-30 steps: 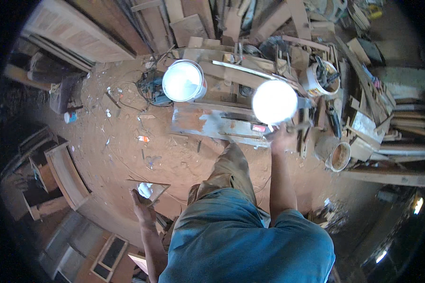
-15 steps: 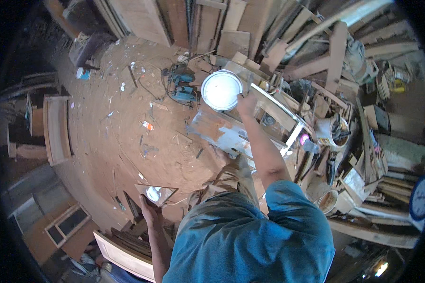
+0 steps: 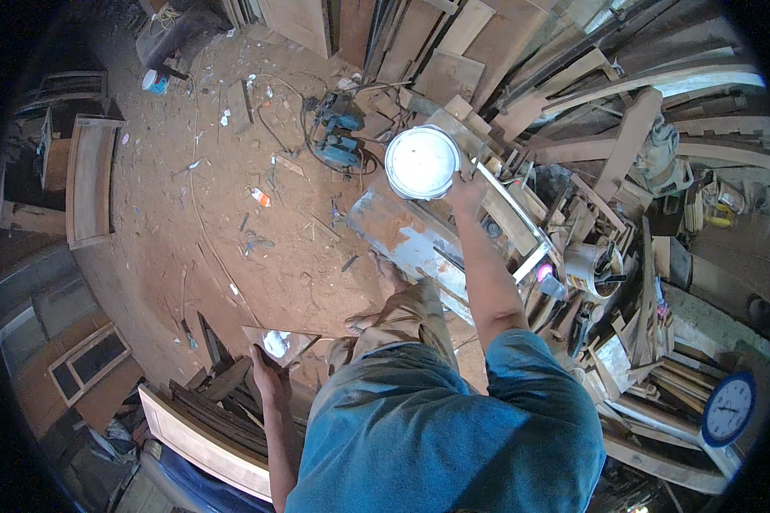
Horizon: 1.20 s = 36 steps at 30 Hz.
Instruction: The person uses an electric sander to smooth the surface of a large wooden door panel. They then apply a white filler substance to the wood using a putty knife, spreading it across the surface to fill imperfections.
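Low on the left, my left hand (image 3: 269, 373) is closed on the edge of a small flat board (image 3: 298, 345) that carries a lump of white paste (image 3: 275, 344). Ahead of me a round white bucket (image 3: 422, 162) shows its bright white top. My right arm reaches out to it, and my right hand (image 3: 465, 193) is closed against the bucket's right rim. A thin strip shows just beyond those fingers; whether the hand grips it, the rim or something else is hidden. Under my right forearm lies a grey, paint-stained panel (image 3: 406, 231).
Blue power tools (image 3: 340, 141) with cords lie beyond the panel. To the right stand a tool-filled bucket (image 3: 592, 269), scrap wood and a round clock (image 3: 729, 409). Boards (image 3: 453, 77) lean at the back. Wooden panels (image 3: 92, 181) stand at the left. Litter dots the dirt floor (image 3: 265, 231).
The whole view has shifted, so the bucket appears slightly further right. My right hand remains at its rim. The left hand still holds the board with paste.
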Each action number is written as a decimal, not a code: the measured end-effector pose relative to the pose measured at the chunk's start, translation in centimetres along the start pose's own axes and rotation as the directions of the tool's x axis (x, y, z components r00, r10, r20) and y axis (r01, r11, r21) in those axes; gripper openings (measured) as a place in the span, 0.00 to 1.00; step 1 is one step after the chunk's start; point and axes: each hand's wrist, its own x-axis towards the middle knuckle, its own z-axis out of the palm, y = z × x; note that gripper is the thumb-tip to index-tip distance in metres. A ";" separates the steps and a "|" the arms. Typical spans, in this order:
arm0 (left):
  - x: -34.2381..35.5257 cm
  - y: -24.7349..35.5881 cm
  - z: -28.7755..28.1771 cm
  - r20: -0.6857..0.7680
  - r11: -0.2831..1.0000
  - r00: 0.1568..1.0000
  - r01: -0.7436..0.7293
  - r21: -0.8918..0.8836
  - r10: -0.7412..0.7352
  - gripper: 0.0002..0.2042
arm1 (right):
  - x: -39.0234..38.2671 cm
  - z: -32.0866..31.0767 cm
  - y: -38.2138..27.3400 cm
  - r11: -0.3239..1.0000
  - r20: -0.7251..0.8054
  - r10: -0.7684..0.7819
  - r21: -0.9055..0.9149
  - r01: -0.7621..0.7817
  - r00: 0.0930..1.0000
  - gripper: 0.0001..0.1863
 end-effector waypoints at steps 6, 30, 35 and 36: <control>1.6 0.3 -0.5 -0.017 0.998 0.999 0.049 0.049 -0.048 0.23 | 0.2 0.9 1.5 0.995 -0.045 -0.092 -0.038 0.090 0.995 0.20; 1.5 -0.1 0.9 -0.081 0.984 0.992 0.105 0.142 -0.094 0.26 | 0.0 8.5 -10.2 0.983 0.333 -0.090 0.181 0.030 0.939 0.19; 1.8 -0.1 2.1 -0.045 0.974 0.995 0.098 0.202 -0.091 0.29 | -2.1 12.3 -11.7 0.520 0.651 -0.396 -0.422 0.743 0.647 0.16; 1.7 0.3 1.7 -0.068 0.972 0.995 0.081 0.221 -0.068 0.30 | -2.3 12.4 -12.0 0.477 0.720 -0.328 -0.432 0.765 0.611 0.16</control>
